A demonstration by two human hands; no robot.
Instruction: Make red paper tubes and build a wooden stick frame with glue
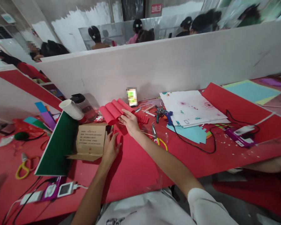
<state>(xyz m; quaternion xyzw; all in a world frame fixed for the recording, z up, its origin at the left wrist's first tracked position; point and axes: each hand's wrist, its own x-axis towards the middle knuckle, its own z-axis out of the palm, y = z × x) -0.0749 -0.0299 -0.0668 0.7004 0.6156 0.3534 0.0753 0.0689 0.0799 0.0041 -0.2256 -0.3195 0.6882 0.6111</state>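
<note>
Red sheet (133, 165) is giving open room, lower centre. My left hand (111, 148) is sitting half-open, seemingly empty, by cardboard box (90, 139). My right hand (131, 125) is touching curled red paper (111, 111), centre; can't tell if pinching. White partition (178, 64) is bounding behind.

Red paper (134, 156), scissors (25, 160) on red table (189, 161)

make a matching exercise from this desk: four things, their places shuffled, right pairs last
1. wavy red paper
2. brown cardboard box with printed text
3. blue corded glue gun
4. phone with lit screen

A. standing upright by the white partition
B. between the green board and left hand
C. touched by the right hand
D. beside the flower-patterned white sheets

Pairs: 1-C; 2-B; 3-D; 4-A
</note>
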